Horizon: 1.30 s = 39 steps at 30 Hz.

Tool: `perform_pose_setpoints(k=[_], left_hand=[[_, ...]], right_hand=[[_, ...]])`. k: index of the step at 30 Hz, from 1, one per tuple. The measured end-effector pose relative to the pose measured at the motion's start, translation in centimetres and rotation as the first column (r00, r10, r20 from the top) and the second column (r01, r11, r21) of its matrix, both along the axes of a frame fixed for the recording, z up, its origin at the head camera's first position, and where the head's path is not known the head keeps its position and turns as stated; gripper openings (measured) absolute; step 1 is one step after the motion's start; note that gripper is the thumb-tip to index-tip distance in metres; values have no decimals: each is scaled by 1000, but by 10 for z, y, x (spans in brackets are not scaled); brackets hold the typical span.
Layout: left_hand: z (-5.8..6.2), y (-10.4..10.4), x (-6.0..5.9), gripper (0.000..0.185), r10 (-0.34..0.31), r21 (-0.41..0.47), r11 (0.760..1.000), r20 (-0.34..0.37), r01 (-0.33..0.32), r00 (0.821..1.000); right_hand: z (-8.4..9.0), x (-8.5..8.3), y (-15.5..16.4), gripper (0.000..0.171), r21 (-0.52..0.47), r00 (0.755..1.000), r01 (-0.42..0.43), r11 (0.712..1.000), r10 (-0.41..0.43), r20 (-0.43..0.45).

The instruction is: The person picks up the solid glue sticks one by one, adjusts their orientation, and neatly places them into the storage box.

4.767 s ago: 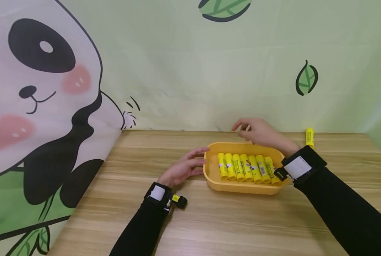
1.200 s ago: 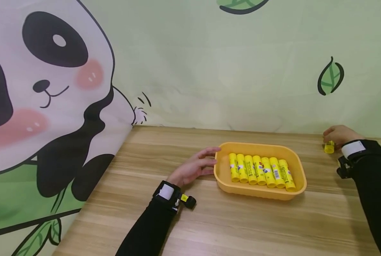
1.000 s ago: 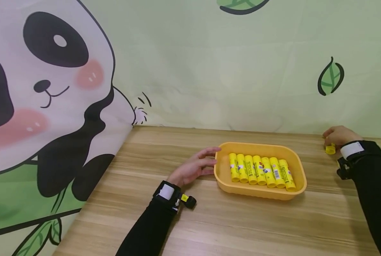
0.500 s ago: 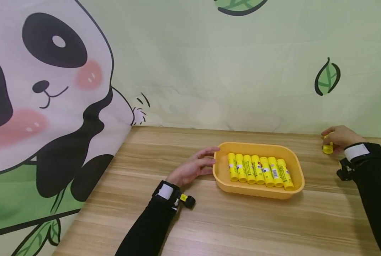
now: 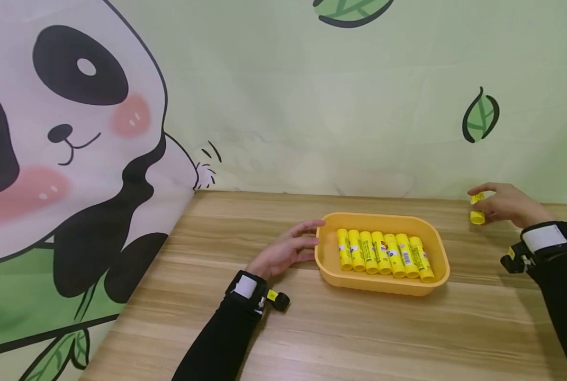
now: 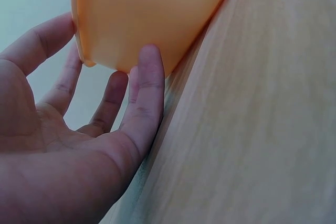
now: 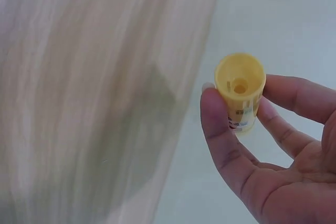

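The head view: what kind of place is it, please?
Probably a staged tabletop for recording, perhaps child-themed: a wooden table stands against a cartoon panda backdrop with leaves, bearing an orange tray of glue sticks. The hands wear wrist cameras.

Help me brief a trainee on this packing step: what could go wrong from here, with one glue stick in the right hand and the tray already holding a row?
1. The right hand only pinches the glue stick at its fingertips, so the smooth tube may slip and roll off the table.
2. The row of seven sticks fills much of the tray; dropping another in could knock them askew.
3. The left hand merely touches the tray's wall, so a bump might slide it.
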<state>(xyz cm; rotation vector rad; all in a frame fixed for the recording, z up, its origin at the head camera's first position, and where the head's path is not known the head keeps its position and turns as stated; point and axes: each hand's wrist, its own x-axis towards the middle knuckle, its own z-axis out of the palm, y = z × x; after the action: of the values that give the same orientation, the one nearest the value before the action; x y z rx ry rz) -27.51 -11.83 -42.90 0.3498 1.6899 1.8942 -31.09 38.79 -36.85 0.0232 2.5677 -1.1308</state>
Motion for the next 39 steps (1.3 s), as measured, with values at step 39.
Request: perform_pose_setpoints(k=[39], left_hand=[[-2,1,-1,52,2,19,1000,6,-2,1000]], right_hand=[[42,39,-87,57,-99,974,-149,984,129,-186]])
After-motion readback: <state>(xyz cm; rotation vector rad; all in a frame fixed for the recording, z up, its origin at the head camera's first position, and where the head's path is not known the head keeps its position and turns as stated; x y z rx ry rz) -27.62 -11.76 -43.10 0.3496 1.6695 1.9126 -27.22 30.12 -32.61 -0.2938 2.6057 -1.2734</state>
